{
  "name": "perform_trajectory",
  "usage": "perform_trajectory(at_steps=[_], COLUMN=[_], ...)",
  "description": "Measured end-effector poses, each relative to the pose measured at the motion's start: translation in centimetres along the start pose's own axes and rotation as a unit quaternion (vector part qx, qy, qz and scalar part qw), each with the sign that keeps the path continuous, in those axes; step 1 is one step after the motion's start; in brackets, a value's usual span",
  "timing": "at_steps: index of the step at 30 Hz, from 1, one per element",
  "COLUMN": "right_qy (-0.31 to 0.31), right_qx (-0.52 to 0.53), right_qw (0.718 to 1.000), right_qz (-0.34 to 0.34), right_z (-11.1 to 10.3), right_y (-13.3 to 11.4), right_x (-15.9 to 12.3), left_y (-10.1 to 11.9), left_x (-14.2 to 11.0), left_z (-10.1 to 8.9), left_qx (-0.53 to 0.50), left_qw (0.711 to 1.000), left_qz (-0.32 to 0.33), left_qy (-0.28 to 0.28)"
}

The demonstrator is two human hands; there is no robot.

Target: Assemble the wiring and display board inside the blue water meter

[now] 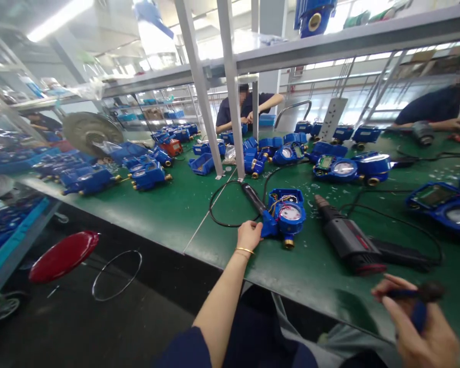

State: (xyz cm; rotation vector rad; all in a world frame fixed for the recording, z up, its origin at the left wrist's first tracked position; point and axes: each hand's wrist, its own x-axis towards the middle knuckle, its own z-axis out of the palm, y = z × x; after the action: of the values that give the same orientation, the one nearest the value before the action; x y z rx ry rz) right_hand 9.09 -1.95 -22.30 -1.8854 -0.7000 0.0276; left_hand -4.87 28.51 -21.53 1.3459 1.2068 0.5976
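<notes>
On the green bench in front of me is a blue water meter (291,213) with a round dial, its electronics box open and wires showing. A brass fitting points toward me. My left hand (250,234) is closed, fingertips pinching the blue part at the meter's left side. A black cylinder with a cable (254,198) lies just behind that hand. At the lower right my right hand (425,327) is closed around a blue-handled tool (419,312) with a dark head, blurred, held over the bench's front edge. Between the meter and my right hand lies a grey heat gun (350,240).
Several blue meters (339,167) stand farther back and at left (147,173). Metal shelf posts (233,102) rise from the bench (176,220). Cables run across the right side. Co-workers (249,107) sit opposite. A red stool (65,255) and a cart stand at left.
</notes>
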Motion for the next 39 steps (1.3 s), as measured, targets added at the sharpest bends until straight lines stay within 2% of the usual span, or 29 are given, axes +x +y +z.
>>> perform_trajectory(at_steps=[2,5,7,9,12,15,18,20,22,27,33,39], right_qy=[-0.076,-0.179,-0.193,-0.192,-0.165,-0.129,-0.111,-0.093,-0.068,-0.058,-0.063,-0.125], right_qx=[0.062,0.12,0.129,0.124,0.055,-0.093,-0.263,-0.353,-0.407,-0.455,-0.474,-0.465], right_qw=[0.995,0.974,0.969,0.968,0.975,0.965,0.921,0.89,0.871,0.86,0.855,0.853], right_qz=[-0.027,-0.063,-0.083,-0.104,-0.141,-0.207,-0.264,-0.273,-0.266,-0.223,-0.203,-0.203], right_z=[2.7,6.7,8.7,9.8,9.8,8.7,7.5,7.2,7.2,8.2,9.0,8.4], right_y=[-2.0,-4.5,-5.7,-6.7,-7.6,-8.0,-8.6,-9.3,-10.1,-11.9,-12.2,-12.2], right_x=[-0.5,-0.2,0.6,1.6,2.8,3.2,3.0,2.8,2.7,3.3,4.6,5.7], left_y=[0.2,0.7,1.1,1.3,1.3,1.1,1.2,1.4,1.6,1.5,1.2,1.8], left_x=[0.8,0.3,-0.9,-2.2,-4.0,-5.0,-5.5,-5.8,-6.0,-5.9,-5.8,-5.6], left_z=[-0.1,-0.8,-1.2,-1.3,-0.6,0.3,1.0,1.3,1.4,1.6,1.4,1.1], left_qx=[-0.023,-0.1,-0.176,-0.254,-0.34,-0.375,-0.366,-0.344,-0.315,-0.229,-0.138,-0.055], left_qw=[0.999,0.986,0.968,0.947,0.924,0.915,0.921,0.93,0.942,0.965,0.98,0.982], left_qz=[-0.031,-0.08,-0.098,-0.095,-0.066,-0.039,-0.009,0.009,0.025,0.084,0.128,0.179], left_qy=[-0.038,-0.107,-0.15,-0.173,-0.163,-0.139,-0.134,-0.127,-0.116,-0.092,-0.062,-0.019])
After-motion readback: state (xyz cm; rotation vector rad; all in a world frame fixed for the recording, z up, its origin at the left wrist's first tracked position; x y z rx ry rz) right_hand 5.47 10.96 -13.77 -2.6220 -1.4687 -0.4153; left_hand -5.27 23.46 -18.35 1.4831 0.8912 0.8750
